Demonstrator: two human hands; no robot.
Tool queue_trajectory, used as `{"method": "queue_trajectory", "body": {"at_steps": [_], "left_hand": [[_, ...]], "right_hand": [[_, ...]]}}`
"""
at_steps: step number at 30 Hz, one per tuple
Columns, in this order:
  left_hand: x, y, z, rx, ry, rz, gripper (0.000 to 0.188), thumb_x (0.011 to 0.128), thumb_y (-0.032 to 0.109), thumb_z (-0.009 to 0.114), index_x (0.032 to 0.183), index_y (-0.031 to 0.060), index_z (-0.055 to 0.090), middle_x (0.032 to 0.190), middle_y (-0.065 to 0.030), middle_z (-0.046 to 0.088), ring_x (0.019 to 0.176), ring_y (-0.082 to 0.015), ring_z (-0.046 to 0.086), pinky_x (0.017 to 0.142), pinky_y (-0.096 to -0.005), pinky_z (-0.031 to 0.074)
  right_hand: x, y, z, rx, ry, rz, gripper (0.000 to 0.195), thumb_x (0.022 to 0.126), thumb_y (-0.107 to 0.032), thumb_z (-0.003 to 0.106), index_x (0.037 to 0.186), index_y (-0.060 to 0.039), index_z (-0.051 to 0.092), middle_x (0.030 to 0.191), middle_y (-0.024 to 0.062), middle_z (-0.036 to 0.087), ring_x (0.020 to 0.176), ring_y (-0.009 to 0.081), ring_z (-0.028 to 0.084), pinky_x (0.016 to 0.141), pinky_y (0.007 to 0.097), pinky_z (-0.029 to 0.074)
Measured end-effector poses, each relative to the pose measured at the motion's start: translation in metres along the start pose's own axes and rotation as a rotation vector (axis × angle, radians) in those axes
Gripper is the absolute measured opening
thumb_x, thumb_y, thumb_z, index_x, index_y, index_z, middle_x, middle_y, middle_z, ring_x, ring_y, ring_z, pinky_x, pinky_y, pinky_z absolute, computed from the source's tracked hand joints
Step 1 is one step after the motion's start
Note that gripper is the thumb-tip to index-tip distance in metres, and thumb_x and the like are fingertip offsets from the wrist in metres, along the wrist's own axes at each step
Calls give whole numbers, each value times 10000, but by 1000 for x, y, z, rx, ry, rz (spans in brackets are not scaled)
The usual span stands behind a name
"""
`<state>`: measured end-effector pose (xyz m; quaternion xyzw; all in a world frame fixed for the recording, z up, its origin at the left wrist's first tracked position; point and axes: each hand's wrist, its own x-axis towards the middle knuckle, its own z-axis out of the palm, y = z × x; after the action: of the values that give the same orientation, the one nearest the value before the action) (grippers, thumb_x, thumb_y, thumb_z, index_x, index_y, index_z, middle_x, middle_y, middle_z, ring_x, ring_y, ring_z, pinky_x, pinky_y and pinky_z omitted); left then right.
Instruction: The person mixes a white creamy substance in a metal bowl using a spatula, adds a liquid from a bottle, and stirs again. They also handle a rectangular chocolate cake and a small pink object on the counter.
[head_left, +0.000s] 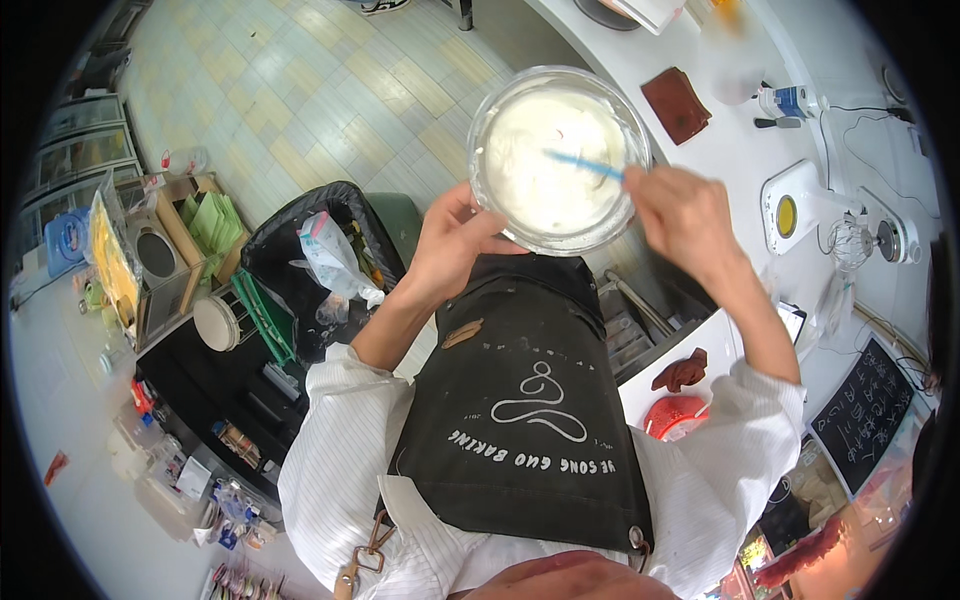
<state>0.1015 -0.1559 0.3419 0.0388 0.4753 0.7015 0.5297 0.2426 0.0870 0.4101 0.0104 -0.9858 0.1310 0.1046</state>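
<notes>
My left hand (459, 238) grips the near left rim of a clear round bowl (501, 217), with the thumb at the rim and fingers beneath. The bowl holds a thick white cream (540, 187) and is held up over the tiled floor beside the counter. My right hand (679, 214), at the bowl's right side, is closed around the end of a light-blue utensil (585, 162). The utensil's far end lies in the cream; its tip is hidden. White smears mark the inner wall of the bowl.
On the white counter (720, 161) at right lie a folded brown cloth (676, 105), a white kitchen scale (791, 206) and a wire whisk (850, 244). Another brown cloth (681, 371) lies near a red container (671, 416). A black-lined bin (262, 244) with rubbish stands at left.
</notes>
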Motion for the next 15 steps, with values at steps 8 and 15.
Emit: {"method": "queue_trajectory", "body": {"at_steps": [8,15], "left_hand": [[-21,-2,-8,-32,104,92,280,911,-48,530,1184,-65,589,1092,-141,674,952,-227,699,760,-342,648],[-14,-13,-5,-56,119,88,294,914,-59,504,1199,-69,580,1106,-166,678,972,-256,708,758,-375,659]], "right_hand": [[5,-25,-11,17,-84,-122,151,817,-51,658,967,-66,653,622,62,521,542,248,584,436,383,437],[-31,0,-19,-29,-98,-54,182,784,-52,695,964,-48,666,611,72,524,558,248,591,463,379,454]]}}
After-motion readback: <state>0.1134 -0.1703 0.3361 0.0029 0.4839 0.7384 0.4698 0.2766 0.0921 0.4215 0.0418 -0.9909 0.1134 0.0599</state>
